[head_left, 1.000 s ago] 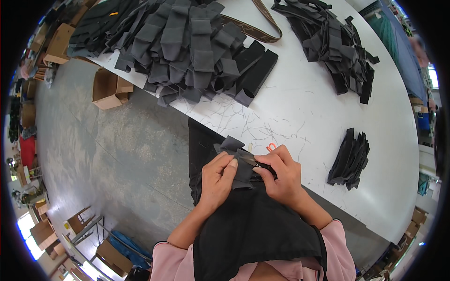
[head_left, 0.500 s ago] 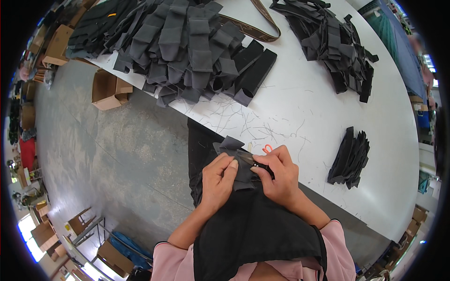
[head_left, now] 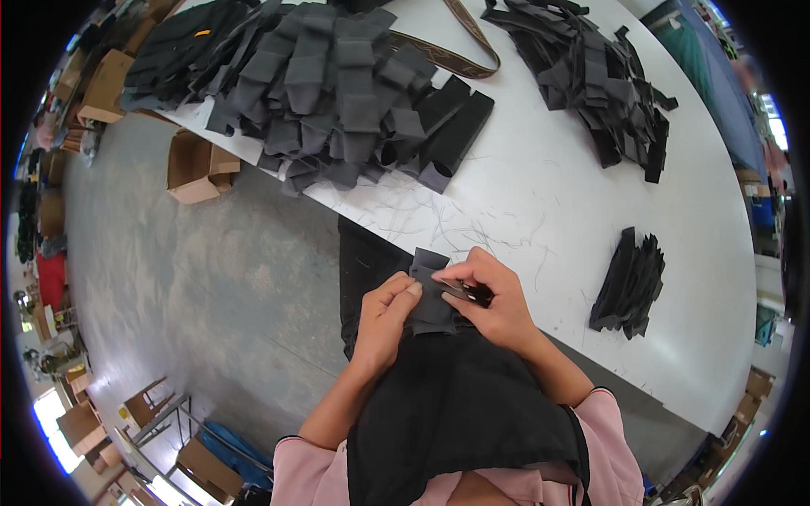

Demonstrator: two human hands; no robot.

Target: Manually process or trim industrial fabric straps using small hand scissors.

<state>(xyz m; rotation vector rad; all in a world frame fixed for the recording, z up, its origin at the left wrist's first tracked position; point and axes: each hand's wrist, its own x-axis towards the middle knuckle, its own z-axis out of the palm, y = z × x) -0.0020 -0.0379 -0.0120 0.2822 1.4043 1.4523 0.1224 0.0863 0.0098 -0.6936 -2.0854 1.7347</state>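
Over my lap, beside the table edge, I hold a dark grey fabric strip folded in layers. My left hand pinches its left side between thumb and fingers. Closed round a pair of dark thread snips is my right hand, with the thumb and index finger reaching to the strip's right side. The tips of the snips lie against the fabric, partly hidden by my fingers. A black apron spreads beneath my hands.
On the white table, a large heap of grey fabric strips lies far left. Another dark pile sits far right, and a small stack nearer. Loose threads litter the tabletop. A cardboard box stands on the floor.
The fabric strip has straightened and turned more upright. My right hand has shifted its grip on the snips, its index finger now extended to the fabric; an orange loop beside it is no longer visible.
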